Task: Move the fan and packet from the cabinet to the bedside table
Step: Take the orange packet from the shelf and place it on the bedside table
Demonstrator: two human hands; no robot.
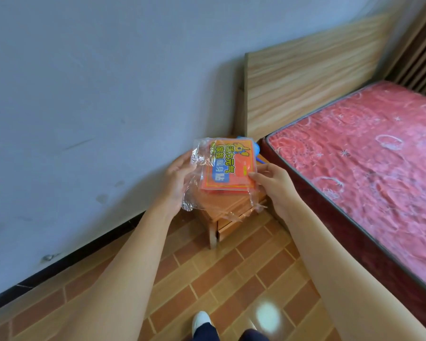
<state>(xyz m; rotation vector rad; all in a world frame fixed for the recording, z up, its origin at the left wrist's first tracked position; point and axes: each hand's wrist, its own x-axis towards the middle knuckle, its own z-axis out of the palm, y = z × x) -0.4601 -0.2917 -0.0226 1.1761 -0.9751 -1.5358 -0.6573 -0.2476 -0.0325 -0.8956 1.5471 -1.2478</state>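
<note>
An orange packet [228,168] with yellow and blue print, inside a clear plastic bag, is held flat between both hands just above the small wooden bedside table [228,211]. My left hand [176,179] grips the bag's left side. My right hand [272,183] pinches its right corner. A blue object, likely the fan [330,149], shows only a sliver behind the packet on the table's far side; most of it is hidden.
The bedside table stands against a grey wall [84,107], tight beside a bed with a red patterned mattress [369,153] and wooden headboard [305,77]. Brick-pattern floor tiles [231,279] lie below, with my foot [201,318] near the bottom edge.
</note>
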